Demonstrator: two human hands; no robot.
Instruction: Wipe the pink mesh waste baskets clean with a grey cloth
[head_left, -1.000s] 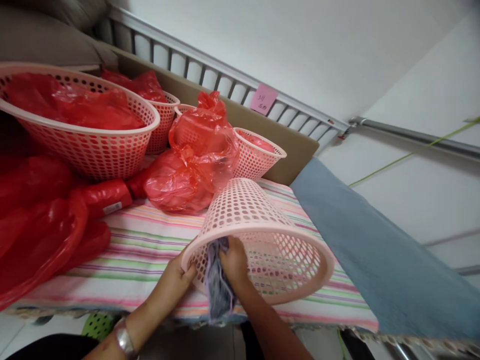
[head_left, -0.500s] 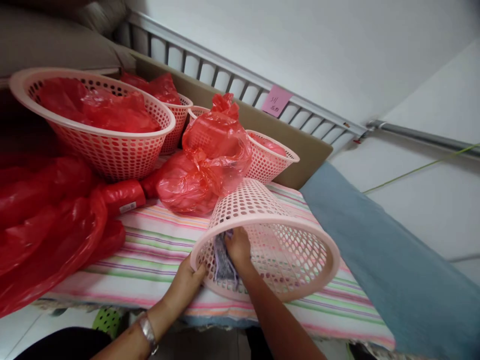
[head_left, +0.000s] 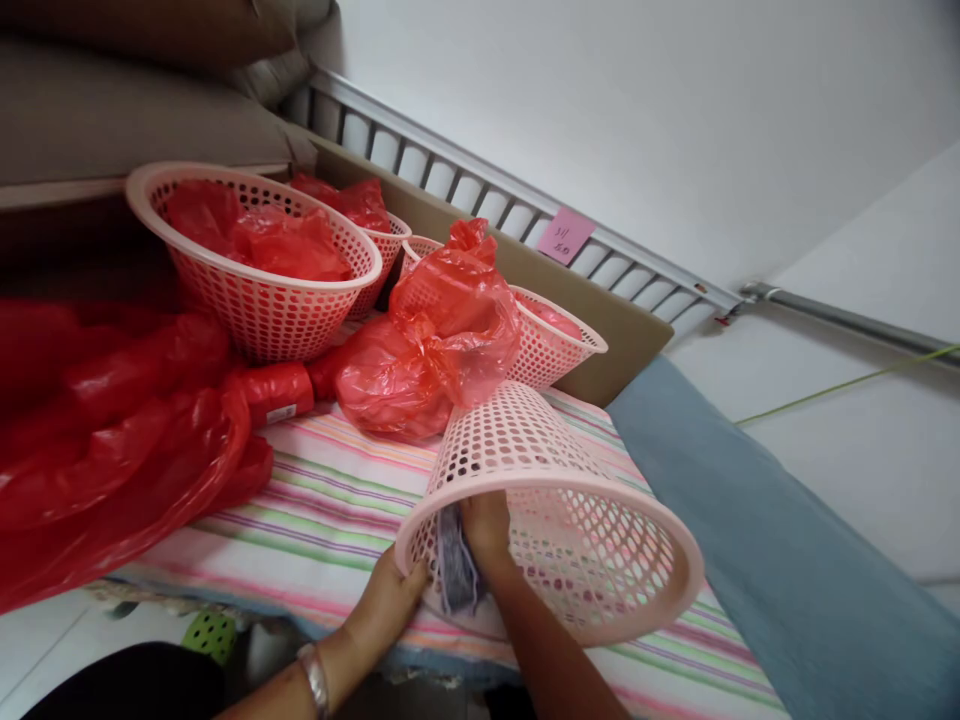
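Observation:
A pink perforated plastic basket [head_left: 525,470] lies on its side on the striped cloth, its wide mouth facing me. My left hand [head_left: 394,595] grips the left of its rim, thumb inside. Reaching into the mouth, my right hand [head_left: 486,530] holds a grey cloth with pale purple edging [head_left: 455,565] against the inner wall. The fingertips of that hand are hidden by the basket's upper side. Just behind the basket sits a knotted red plastic bag [head_left: 442,340].
Upright pink baskets with red bags, a large one [head_left: 255,310] and a smaller one [head_left: 551,340], stand behind. Loose red plastic bags [head_left: 127,430] and a red roll [head_left: 277,395] lie left. A cardboard panel [head_left: 622,330] and white railing [head_left: 450,165] run along the back.
My right hand has gone deeper into the basket, and the grey cloth now hangs more upright along the wall. The left hand keeps its hold on the rim. My view has shifted slightly.

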